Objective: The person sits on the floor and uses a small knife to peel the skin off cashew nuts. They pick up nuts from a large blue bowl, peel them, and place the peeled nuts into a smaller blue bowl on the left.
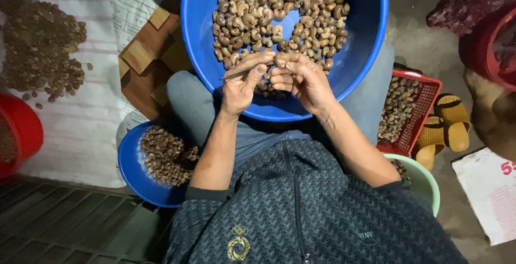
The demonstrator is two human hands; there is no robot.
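A large blue basin rests on my lap, heaped with brown cashew nuts. My left hand grips a thin metal pick pointing left, thumb pressed toward a nut. My right hand pinches a single cashew nut at the fingertips, just over the basin's near rim. Both hands meet over the nut.
A smaller blue bowl of nuts sits at my left knee, a red mesh basket of nuts and a pale green bowl at my right. Loose nuts lie on a white sheet at left. Yellow sandals and a red tub stand nearby.
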